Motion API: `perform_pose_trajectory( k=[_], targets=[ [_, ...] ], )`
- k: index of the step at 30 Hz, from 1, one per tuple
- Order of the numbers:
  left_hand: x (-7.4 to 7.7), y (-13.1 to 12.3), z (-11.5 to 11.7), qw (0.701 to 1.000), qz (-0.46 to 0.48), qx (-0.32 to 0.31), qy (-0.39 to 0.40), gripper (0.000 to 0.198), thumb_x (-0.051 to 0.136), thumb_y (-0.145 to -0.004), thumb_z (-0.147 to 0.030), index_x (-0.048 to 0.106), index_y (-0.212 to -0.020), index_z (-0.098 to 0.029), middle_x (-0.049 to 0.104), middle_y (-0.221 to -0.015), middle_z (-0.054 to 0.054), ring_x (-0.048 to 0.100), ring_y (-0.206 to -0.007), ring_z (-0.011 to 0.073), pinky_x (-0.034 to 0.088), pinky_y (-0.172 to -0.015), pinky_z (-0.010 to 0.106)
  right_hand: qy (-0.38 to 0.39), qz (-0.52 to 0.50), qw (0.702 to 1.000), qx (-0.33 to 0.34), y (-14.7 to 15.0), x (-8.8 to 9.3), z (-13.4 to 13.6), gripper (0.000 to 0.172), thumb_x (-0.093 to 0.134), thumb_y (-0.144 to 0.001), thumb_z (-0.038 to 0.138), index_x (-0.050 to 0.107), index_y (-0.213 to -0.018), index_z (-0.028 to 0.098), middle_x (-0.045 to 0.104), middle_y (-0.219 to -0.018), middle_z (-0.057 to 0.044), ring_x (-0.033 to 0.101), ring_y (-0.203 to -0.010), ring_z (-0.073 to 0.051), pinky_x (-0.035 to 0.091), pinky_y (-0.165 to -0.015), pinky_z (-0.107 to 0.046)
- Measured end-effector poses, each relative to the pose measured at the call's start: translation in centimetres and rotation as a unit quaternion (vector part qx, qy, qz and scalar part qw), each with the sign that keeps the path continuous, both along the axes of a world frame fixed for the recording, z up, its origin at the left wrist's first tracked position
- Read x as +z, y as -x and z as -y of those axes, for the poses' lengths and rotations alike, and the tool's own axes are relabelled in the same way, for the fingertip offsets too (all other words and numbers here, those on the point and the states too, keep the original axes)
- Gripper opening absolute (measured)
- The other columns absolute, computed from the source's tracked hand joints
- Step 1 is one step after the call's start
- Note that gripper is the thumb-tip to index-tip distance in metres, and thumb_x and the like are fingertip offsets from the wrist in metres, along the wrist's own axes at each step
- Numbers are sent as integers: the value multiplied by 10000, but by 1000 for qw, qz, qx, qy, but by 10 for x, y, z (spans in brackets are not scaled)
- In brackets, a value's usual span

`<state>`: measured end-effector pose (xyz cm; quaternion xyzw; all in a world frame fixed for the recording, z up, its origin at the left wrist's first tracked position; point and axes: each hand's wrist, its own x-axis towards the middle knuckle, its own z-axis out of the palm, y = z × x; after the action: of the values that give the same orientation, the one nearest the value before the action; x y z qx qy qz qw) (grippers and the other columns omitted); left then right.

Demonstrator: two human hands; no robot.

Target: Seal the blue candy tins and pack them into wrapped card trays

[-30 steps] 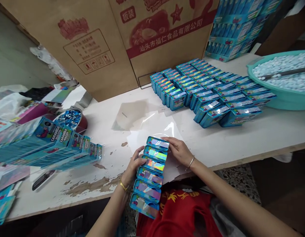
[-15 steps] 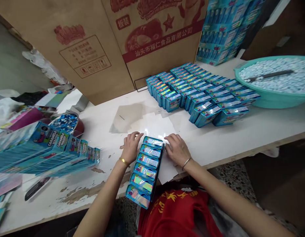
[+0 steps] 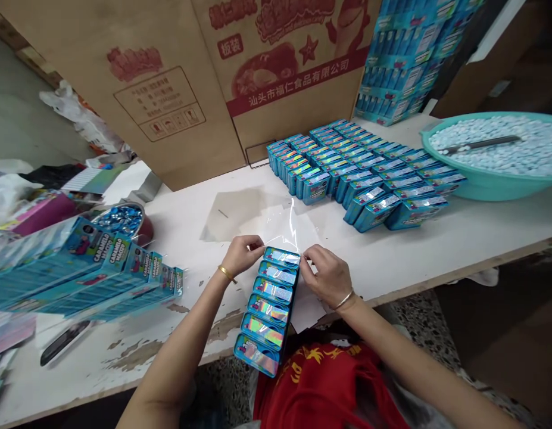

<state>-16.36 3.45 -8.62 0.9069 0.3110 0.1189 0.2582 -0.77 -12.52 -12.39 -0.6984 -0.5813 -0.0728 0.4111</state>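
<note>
A row of several small blue tins (image 3: 269, 307) lies at the table's front edge, its near end tilted down over the edge. Clear plastic film (image 3: 290, 229) shines over the tins and spreads past their far end. At the far left corner of the row, my left hand (image 3: 243, 255) is closed, thumb and index finger pinching the film's edge. My right hand (image 3: 327, 275) pinches the film at the far right corner, its other fingers curled. White paper sheets (image 3: 305, 310) lie under the row and the right hand.
Many blue tins (image 3: 369, 164) stand grouped behind, right of centre. A turquoise basin (image 3: 494, 187) of pale blue candies stands at right. Stacked blue boxes (image 3: 101, 262), a bowl of wrapped sweets (image 3: 146, 229) and a black-handled knife (image 3: 64, 344) are at left. A large carton (image 3: 168, 149) blocks the back.
My fingers, spread apart half a second ago, have closed on the film at both far corners. The film beyond the row has lifted and creased. The view has shifted slightly.
</note>
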Motion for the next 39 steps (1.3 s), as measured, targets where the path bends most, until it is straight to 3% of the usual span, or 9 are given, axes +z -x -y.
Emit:
perform_pose_trajectory(
  k=[4,9,14,17,22,26,32,36,39],
  targets=[
    [1,1,7,993,17,-2,-120,201,532,-816,-258,596,-640,-184,598,-634,2,521,-644,132,371,-696,280,15,-13,1000,3,0,5,-1,215,424,-889,166,539,-711,200,583,-687,-26,527,-640,-144,354,-619,-256],
    [-4,6,12,996,49,39,-63,264,485,-869,-316,580,-659,-188,574,-617,-2,501,-597,125,372,-618,261,21,-9,1000,5,3,5,-1,230,408,-904,178,536,-714,202,572,-687,-22,516,-626,-140,345,-609,-256],
    [-3,27,19,974,-24,-49,-221,255,452,-900,-284,618,-724,-202,620,-708,45,524,-721,181,341,-711,331,43,84,995,27,17,-1,13,226,411,-899,159,525,-707,199,557,-663,-27,506,-635,-158,318,-608,-286],
    [-15,38,25,963,-55,-41,-262,238,440,-907,-286,628,-788,-203,632,-758,68,519,-757,208,323,-717,355,68,81,994,-8,22,-11,18,168,442,-877,200,529,-735,193,580,-688,-44,519,-658,-174,317,-613,-294],
    [-46,33,24,973,-110,12,-203,201,464,-883,-244,598,-742,-193,631,-751,72,519,-745,226,306,-699,357,141,75,983,-89,16,-29,17,173,508,-829,330,544,-732,191,572,-596,-37,497,-573,-179,271,-560,-297],
    [-48,32,26,978,-128,3,-167,253,439,-879,-200,534,-644,-195,602,-681,56,510,-700,214,304,-678,344,156,104,978,-93,15,-34,18,193,498,-823,271,538,-649,196,559,-544,-38,481,-535,-172,241,-553,-303],
    [-31,67,49,980,-95,-62,-165,255,423,-873,-205,517,-637,-203,577,-655,41,489,-679,198,306,-681,339,124,136,983,10,30,-34,22,243,468,-859,162,539,-628,189,569,-561,-47,493,-590,-182,260,-598,-327],
    [-32,89,68,983,-108,-44,-142,242,425,-873,-210,512,-648,-201,579,-670,43,476,-675,194,305,-656,329,123,128,981,79,38,-32,33,248,451,-877,176,549,-649,185,575,-583,-39,467,-580,-164,265,-609,-319],
    [-33,102,83,983,-106,-67,-136,262,405,-888,-214,497,-643,-196,567,-654,40,466,-665,188,303,-652,327,117,136,971,158,42,-31,47,225,450,-855,171,552,-655,183,576,-597,-32,462,-580,-155,265,-609,-317]
  ],
)
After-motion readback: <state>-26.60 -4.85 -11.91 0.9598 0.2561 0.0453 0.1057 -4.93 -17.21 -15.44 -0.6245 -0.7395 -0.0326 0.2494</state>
